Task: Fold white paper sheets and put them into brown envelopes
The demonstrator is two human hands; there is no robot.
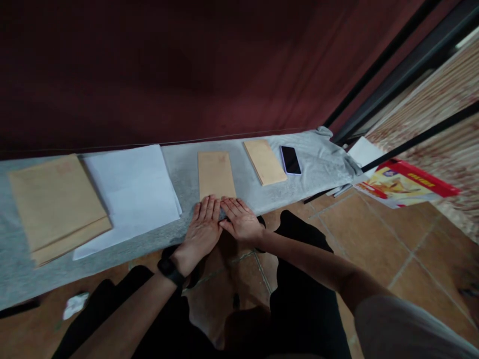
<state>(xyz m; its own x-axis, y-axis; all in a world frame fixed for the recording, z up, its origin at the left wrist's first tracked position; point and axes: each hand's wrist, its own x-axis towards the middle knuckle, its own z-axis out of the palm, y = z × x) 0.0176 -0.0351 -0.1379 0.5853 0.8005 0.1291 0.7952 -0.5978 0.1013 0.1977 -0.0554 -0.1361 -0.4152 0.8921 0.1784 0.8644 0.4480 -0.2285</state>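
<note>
A narrow brown envelope (216, 172) lies on the grey cloth-covered table (187, 174), straight ahead. My left hand (203, 224) and my right hand (241, 219) both lie flat on its near end, fingers stretched out and side by side, pressing it at the table's front edge. A black band (169, 269) is on my left wrist.
A second brown envelope (264, 160) and a dark phone (290, 159) lie to the right. White sheets (130, 192) and a stack of large brown envelopes (56, 204) lie to the left. Colourful printed papers (404, 183) stick out at right. A crumpled scrap (75, 304) lies on the tiled floor.
</note>
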